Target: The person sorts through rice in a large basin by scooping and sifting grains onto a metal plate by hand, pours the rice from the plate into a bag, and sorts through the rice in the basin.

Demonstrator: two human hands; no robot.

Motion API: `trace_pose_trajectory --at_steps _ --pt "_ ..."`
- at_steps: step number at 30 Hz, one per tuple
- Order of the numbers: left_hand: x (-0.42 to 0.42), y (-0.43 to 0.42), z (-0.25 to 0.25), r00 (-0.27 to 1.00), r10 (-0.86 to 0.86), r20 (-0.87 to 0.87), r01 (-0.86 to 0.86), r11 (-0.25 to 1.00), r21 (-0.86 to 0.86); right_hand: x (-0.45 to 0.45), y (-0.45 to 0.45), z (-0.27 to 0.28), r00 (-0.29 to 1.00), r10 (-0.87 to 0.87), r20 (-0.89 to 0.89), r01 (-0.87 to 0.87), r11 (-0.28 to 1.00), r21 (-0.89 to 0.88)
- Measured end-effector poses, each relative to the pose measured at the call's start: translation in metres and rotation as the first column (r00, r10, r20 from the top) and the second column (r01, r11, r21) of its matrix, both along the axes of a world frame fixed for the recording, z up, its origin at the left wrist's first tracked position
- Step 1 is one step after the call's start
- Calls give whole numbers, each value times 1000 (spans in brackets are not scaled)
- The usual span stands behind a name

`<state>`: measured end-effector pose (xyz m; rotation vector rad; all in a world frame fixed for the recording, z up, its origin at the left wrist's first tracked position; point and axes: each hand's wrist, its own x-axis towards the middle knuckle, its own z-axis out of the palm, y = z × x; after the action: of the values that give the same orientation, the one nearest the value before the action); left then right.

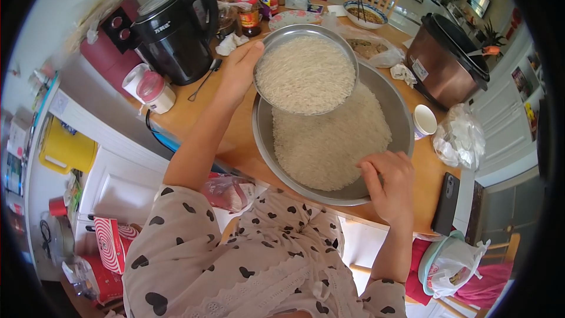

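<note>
A small round metal bowl (307, 74) full of white rice is held over the far left part of a large metal basin (405, 122). My left hand (241, 69) grips its left rim, thumb on top. More rice (332, 141) is spread across the basin's bottom. At the basin's right front edge is my right hand (385, 181), its fingers curled and pressed together close to the rice. Whether anything is between those fingertips is too small to make out.
A black kettle (176, 38) and pink-lidded jar (156, 91) stand at the left. A rice cooker (447, 62), paper cup (424, 121), plastic bag (460, 136) and phone (445, 203) are at the right. Behind are bottles, a plate (294, 19) and a bowl with chopsticks (365, 15).
</note>
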<state>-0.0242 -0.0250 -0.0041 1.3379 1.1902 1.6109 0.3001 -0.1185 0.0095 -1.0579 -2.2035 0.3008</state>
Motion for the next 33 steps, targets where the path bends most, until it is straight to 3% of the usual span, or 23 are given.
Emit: trace_pose_trajectory --at_steps 7,16,21,33 --pt "-43 -58 11 988 151 31 -153 985 78 -1 -1 -2 1000 -6 10 6 1000 -13" --pt "-103 -174 6 909 411 65 -408 912 -46 -9 -8 -4 999 -46 -3 46 999 -12" --pt "-126 -232 -26 861 502 -80 -508 854 -110 -3 -5 -8 999 -47 16 49 991 -127" --pt "-130 -308 -134 796 587 -145 -604 755 -257 17 16 -26 1000 21 -1 -20 968 -252"
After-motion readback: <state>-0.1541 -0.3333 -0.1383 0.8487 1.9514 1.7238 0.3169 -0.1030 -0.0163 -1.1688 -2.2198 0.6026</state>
